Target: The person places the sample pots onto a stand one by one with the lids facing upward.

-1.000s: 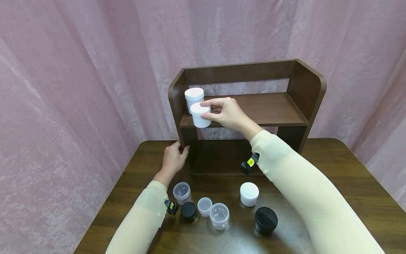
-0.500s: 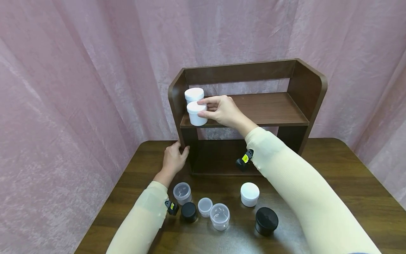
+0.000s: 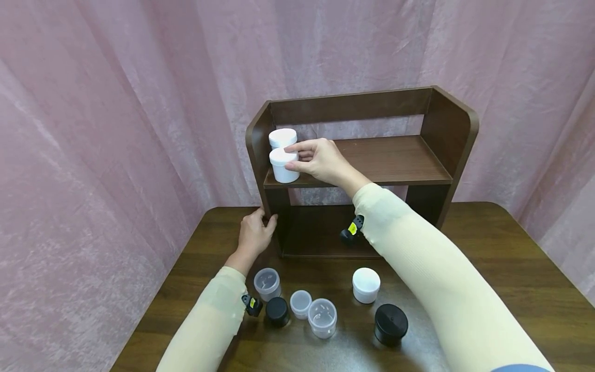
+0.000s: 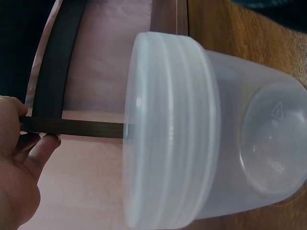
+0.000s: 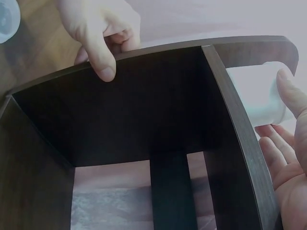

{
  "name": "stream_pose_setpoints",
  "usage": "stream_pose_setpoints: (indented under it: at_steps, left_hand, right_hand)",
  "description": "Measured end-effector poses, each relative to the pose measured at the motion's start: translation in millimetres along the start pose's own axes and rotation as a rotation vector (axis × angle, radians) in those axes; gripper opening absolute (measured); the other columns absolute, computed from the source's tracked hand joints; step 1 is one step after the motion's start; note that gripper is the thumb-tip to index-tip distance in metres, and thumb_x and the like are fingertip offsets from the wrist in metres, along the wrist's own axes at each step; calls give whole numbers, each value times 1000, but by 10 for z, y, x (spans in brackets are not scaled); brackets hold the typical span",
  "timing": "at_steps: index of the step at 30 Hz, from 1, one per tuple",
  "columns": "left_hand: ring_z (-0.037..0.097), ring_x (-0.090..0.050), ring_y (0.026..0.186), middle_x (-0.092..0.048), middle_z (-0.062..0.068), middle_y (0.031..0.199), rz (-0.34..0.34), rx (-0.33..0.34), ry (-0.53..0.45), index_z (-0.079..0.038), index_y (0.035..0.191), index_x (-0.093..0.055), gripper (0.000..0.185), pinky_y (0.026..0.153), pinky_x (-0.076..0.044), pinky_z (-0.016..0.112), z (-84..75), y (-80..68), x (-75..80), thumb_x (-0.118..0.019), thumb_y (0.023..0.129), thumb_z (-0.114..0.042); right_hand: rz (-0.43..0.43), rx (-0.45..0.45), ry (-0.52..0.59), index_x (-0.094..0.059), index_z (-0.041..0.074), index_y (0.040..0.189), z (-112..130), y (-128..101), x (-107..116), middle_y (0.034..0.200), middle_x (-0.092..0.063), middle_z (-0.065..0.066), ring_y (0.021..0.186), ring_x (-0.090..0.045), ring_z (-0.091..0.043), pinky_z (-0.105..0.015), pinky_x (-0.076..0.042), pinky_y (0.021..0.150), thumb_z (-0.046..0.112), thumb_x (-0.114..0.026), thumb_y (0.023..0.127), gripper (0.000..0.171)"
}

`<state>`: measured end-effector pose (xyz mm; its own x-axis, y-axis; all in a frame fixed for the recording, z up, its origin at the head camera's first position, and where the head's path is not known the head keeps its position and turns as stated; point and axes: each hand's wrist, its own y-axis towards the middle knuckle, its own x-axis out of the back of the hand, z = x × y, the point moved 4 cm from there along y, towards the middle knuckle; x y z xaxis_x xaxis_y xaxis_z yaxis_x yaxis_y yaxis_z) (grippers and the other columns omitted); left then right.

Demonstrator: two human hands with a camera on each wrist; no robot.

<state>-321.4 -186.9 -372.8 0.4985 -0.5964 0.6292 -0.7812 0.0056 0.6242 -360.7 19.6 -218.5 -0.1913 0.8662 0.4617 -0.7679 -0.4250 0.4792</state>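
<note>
My right hand pinches a white lidded jar between thumb and fingers, upright at the left end of the upper shelf. Just behind it stands another white jar, partly hidden by the held one. Lower down, my left hand grips the edge of the rack's left side panel. The right wrist view shows that thumb on the panel's inner face and the white jar right at the shelf's front edge. A clear lidded jar fills much of the left wrist view.
On the wooden table, a clear jar, a black-lidded jar, a small clear jar and a larger clear one stand near my left forearm. A white jar and a black jar stand farther right.
My right hand has moved left and slightly up with the white jar, bringing it in front of the jar behind. My left hand has stayed on the side panel.
</note>
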Motion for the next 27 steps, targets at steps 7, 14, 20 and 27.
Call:
stream_pose_setpoints:
  at_steps: [7,14,20,27]
  left_hand:
    - [29,-63,62,-65,10,63,-8,-19,-8,-6,75,-62,21,56,-47,43,15,-5,0,-67,88,-21]
    - [25,-57,56,-63,8,61,-6,-16,-2,-8,74,-60,22,52,-45,40,20,-9,-3,-65,89,-23]
    - [28,-60,59,-62,7,59,-4,-10,-9,-8,75,-61,20,55,-46,43,3,-15,9,-65,89,-22]
    - [31,-63,63,-64,9,61,6,2,-9,-8,75,-61,21,56,-47,43,-4,-14,0,-65,89,-23]
  right_hand:
    - [-7,8,-22,-71,14,114,13,51,-51,118,-67,-9,100,-67,-17,-25,-52,81,28,-80,78,41]
    - [-17,22,-38,-71,15,115,15,69,-82,115,-68,-8,96,-68,-14,-24,-52,80,29,-79,79,39]
    - [-12,14,-32,-71,18,116,8,73,-111,118,-67,-6,97,-68,-14,-23,-52,81,32,-79,79,40]
    - [-14,-6,-14,-71,19,117,13,56,-123,119,-65,-4,99,-67,-14,-23,-51,81,32,-79,79,41]
